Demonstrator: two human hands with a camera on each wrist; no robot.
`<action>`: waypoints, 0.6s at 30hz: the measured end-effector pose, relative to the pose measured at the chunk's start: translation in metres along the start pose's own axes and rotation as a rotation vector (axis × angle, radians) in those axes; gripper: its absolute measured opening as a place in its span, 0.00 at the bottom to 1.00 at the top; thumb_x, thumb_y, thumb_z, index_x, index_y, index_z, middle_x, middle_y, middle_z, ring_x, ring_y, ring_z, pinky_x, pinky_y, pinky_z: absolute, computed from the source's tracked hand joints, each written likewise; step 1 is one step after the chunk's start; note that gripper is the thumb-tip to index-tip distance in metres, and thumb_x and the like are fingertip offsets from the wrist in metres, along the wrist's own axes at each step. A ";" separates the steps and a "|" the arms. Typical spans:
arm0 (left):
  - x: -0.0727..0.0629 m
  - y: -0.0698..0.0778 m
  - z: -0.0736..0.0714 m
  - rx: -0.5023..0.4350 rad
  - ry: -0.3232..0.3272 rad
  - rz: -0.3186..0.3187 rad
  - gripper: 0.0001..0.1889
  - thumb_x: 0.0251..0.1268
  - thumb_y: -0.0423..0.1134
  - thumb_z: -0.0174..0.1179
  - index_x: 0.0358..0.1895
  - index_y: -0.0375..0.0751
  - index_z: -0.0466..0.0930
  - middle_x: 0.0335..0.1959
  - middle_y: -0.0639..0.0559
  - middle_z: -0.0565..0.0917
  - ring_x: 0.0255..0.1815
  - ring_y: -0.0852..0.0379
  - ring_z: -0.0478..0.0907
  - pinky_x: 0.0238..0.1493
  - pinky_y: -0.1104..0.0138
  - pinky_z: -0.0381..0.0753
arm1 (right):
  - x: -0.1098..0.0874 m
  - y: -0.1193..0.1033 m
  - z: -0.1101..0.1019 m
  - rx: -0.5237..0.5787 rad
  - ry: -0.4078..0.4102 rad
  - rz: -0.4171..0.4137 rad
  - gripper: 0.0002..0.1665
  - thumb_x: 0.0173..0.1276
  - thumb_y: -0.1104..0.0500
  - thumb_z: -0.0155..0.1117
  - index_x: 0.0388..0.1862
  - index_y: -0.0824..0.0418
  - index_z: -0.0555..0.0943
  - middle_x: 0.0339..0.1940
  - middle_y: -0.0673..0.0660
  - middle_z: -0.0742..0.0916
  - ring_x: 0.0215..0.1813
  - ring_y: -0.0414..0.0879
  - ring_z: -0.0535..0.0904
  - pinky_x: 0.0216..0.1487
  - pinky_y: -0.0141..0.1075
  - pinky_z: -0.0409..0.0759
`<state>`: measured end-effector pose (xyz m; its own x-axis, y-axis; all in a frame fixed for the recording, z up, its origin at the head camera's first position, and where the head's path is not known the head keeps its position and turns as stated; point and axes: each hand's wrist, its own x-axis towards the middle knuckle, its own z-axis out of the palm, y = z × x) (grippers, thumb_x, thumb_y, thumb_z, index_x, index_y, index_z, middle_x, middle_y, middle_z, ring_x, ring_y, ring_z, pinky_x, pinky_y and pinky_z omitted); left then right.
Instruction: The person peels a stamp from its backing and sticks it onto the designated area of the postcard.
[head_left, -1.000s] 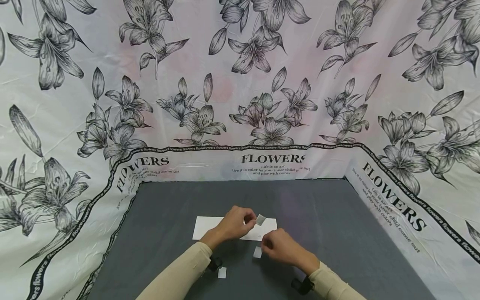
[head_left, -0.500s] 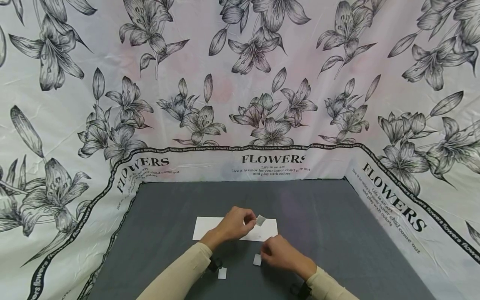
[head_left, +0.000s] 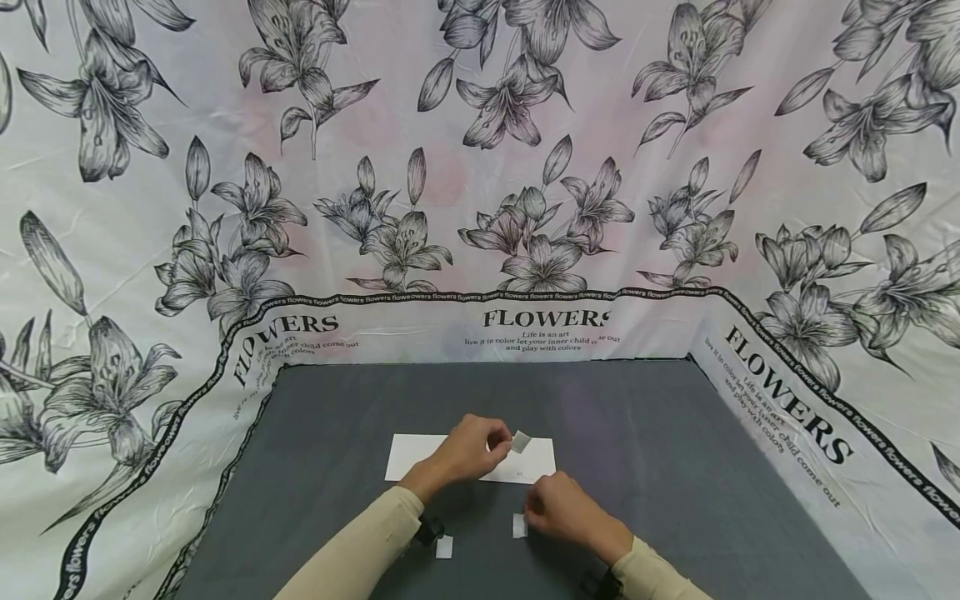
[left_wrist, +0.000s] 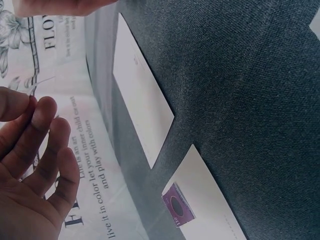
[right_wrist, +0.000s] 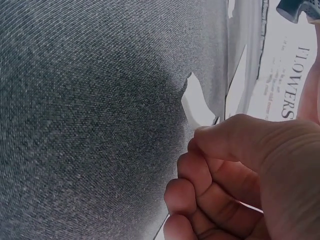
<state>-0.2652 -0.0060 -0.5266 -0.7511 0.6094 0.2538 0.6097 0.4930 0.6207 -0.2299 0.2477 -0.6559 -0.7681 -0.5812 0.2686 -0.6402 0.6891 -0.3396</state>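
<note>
My left hand [head_left: 465,450] pinches a small white paper piece [head_left: 521,442] between thumb and forefinger, raised above the white envelopes [head_left: 408,454]. In the left wrist view this piece shows only as a thin edge. My right hand [head_left: 567,508], nearer to me, pinches another small white paper slip [right_wrist: 196,102] by its end between thumb and index finger. That slip bends, and its far end has an uneven edge. One envelope [left_wrist: 205,200] bears a purple stamp [left_wrist: 178,206] with a dark oval at its corner. A second envelope [left_wrist: 140,95] lies beside it, apart.
A small white rectangle [head_left: 444,547] lies on the dark grey cloth [head_left: 360,400] near my left wrist. White flower-printed fabric [head_left: 540,250] hangs around the back and sides of the table. Dark cameras sit at both wrists.
My right hand has come slightly toward me with its slip, which has turned more upright in the head view. My left hand stays in place with its piece.
</note>
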 end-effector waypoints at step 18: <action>0.001 0.000 0.001 0.011 -0.007 0.003 0.05 0.77 0.36 0.65 0.44 0.44 0.91 0.33 0.57 0.88 0.32 0.68 0.76 0.38 0.74 0.78 | 0.005 -0.055 -0.063 0.035 0.057 -0.080 0.06 0.58 0.62 0.76 0.24 0.53 0.89 0.18 0.41 0.84 0.22 0.29 0.71 0.22 0.34 0.72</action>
<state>-0.2655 -0.0047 -0.5266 -0.7477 0.6153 0.2499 0.6144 0.4981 0.6119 -0.1997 0.2341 -0.5792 -0.7149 -0.6071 0.3469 -0.6992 0.6257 -0.3458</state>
